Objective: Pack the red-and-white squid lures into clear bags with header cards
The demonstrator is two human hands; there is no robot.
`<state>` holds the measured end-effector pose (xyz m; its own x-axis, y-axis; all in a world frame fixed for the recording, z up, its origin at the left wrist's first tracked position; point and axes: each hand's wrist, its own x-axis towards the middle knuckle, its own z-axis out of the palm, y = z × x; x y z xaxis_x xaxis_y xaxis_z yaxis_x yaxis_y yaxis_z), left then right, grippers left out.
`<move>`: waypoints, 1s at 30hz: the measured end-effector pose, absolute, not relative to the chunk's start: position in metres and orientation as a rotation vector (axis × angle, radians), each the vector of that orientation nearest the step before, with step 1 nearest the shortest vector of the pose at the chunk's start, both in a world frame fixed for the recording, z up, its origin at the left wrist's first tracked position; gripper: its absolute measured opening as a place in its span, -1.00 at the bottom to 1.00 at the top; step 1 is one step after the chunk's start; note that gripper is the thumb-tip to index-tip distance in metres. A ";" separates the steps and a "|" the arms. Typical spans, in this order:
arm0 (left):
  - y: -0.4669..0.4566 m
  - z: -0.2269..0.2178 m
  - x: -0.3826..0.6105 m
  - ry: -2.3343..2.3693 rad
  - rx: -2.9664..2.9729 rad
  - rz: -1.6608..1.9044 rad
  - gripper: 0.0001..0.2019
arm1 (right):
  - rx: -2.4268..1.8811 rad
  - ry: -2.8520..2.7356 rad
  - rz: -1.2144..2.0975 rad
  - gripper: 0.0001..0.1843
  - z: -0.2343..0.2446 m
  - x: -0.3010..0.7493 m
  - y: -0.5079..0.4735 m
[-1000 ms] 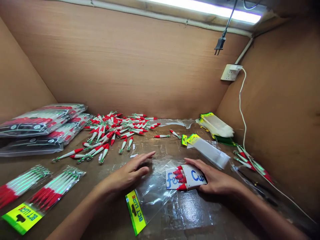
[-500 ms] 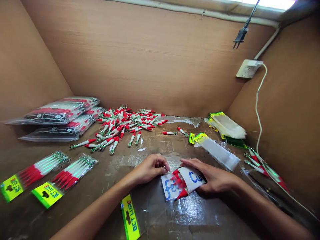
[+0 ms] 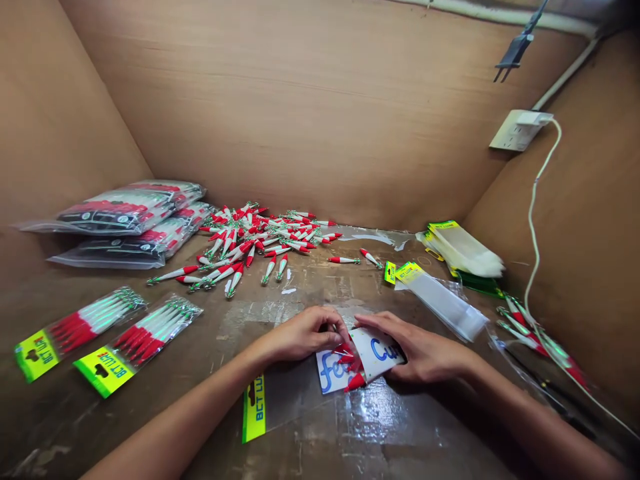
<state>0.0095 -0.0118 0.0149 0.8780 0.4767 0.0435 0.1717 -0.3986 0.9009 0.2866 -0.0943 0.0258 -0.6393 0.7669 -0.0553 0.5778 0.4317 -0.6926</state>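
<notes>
A white card sleeve (image 3: 383, 353) with blue handwriting is held in my right hand (image 3: 430, 348), thumb and fingers wrapped around its sides. Red tips of several fishing lures (image 3: 356, 381) stick out of its left end, over a white flap (image 3: 329, 381) that also bears blue writing. My left hand (image 3: 306, 335) is closed in a pinch at the upper part of these red tips; its fingertips partly hide what they grip. Below my left wrist lies a clear bag with a yellow-green BCT LURE header (image 3: 254, 419), flat on the table.
Two filled lure packs (image 3: 160, 330) lie at the left, near stacked large plastic bags (image 3: 120, 217). A heap of loose red-and-white lures (image 3: 250, 240) is at the back. Clear packets (image 3: 445, 303) lie to the right, beside a white cable (image 3: 533, 247). A black plug (image 3: 515, 53) hangs above.
My left hand has moved right, from the flap's upper edge onto the red lure tips. My right hand still holds the sleeve. The whole view has shifted slightly.
</notes>
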 end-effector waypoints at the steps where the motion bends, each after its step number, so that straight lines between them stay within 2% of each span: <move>1: -0.012 0.016 0.009 0.454 1.957 0.335 -0.78 | -1.175 -2.417 1.004 0.07 0.025 0.286 -0.094; 5: -0.009 0.018 0.006 0.406 1.928 0.284 -0.71 | -1.196 -2.426 0.975 0.06 0.025 0.284 -0.093; 11: -0.011 0.021 0.004 0.384 2.128 0.364 -0.84 | -1.214 -2.420 0.967 0.04 0.024 0.288 -0.092; 15: -0.022 0.025 0.005 0.612 2.392 0.671 -0.60 | -1.228 -2.369 0.969 0.02 0.021 0.289 -0.092; 18: -0.037 0.029 0.009 0.905 2.463 0.761 -0.84 | -1.218 -2.369 0.936 0.03 0.018 0.288 -0.092; 22: -0.056 0.026 0.020 0.938 2.484 0.527 -0.69 | -1.199 -2.365 0.901 0.04 0.017 0.287 -0.094; 26: -0.062 0.014 0.027 0.932 2.499 0.464 -0.87 | -1.207 -2.348 0.902 0.02 0.017 0.286 -0.095; 30: -0.056 0.016 0.023 0.837 2.370 0.432 -0.86 | -1.216 -2.358 0.921 0.02 0.018 0.289 -0.094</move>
